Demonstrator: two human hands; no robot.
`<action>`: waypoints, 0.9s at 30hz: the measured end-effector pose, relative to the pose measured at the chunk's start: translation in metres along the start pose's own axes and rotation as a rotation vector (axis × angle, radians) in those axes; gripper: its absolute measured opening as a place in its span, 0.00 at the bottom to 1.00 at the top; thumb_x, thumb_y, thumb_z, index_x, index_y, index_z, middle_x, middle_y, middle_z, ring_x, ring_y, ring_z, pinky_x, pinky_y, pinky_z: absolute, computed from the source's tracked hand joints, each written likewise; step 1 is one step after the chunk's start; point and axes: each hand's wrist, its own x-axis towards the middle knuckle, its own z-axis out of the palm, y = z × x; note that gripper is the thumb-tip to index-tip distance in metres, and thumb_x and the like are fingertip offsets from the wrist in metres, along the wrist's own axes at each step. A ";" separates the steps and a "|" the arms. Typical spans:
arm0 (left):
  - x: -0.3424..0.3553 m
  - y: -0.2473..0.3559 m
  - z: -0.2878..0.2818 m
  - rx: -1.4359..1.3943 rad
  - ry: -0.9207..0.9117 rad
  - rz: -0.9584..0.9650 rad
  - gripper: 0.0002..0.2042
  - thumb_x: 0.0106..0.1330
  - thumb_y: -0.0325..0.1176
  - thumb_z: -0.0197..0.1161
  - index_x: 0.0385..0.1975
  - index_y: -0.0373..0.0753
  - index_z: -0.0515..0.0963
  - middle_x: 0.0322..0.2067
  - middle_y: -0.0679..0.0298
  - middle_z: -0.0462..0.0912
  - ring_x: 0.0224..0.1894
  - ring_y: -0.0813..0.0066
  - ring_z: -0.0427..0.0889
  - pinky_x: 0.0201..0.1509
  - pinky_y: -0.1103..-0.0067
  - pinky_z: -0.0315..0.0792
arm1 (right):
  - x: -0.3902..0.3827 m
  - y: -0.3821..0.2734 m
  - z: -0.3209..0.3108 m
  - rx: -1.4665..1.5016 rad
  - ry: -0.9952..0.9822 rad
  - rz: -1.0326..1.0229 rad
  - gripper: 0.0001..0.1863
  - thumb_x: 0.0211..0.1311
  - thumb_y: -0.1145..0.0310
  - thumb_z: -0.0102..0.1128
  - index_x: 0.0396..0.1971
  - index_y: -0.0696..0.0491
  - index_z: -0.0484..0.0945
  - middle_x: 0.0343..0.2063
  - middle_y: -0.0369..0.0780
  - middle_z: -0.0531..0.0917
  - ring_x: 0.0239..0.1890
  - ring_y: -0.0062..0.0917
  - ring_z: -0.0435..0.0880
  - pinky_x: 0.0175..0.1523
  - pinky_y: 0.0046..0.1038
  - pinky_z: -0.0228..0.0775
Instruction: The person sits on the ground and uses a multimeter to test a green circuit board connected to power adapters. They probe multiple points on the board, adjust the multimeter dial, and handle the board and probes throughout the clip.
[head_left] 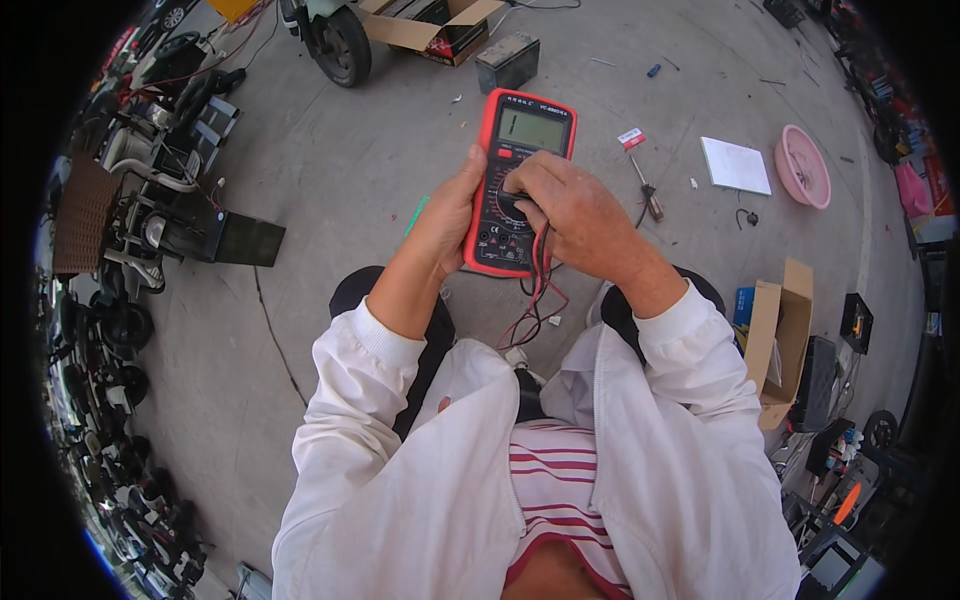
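My left hand (pixel 458 205) grips a red and black digital multimeter (pixel 493 215) along its left edge, thumb resting near the upper side. The meter's grey screen (pixel 532 129) faces up at me and shows a reading. Over the middle of the meter, my right hand (pixel 590 215) has its thumb and fingers closed on the rotary dial (pixel 513 207), covering much of it. Black and red test leads (pixel 541 268) run from the meter's lower right down between my knees. Where their far ends lie is hidden.
Beyond the meter stands a dark battery (pixel 508 65) near an open carton (pixel 430 30) and a wheel (pixel 340 48). To the right lie a screwdriver (pixel 652 202), a white pad (pixel 736 165), a pink basin (pixel 803 168) and a cardboard box (pixel 778 340). Scooters (pixel 170 200) line the left.
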 end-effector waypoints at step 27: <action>-0.011 0.019 -0.016 -0.106 0.014 0.198 0.27 0.71 0.55 0.44 0.55 0.35 0.69 0.48 0.55 0.79 0.47 0.66 0.82 0.49 0.70 0.79 | -0.020 0.039 -0.058 0.426 0.412 0.826 0.36 0.69 0.40 0.36 0.32 0.61 0.78 0.28 0.42 0.79 0.29 0.24 0.82 0.32 0.22 0.75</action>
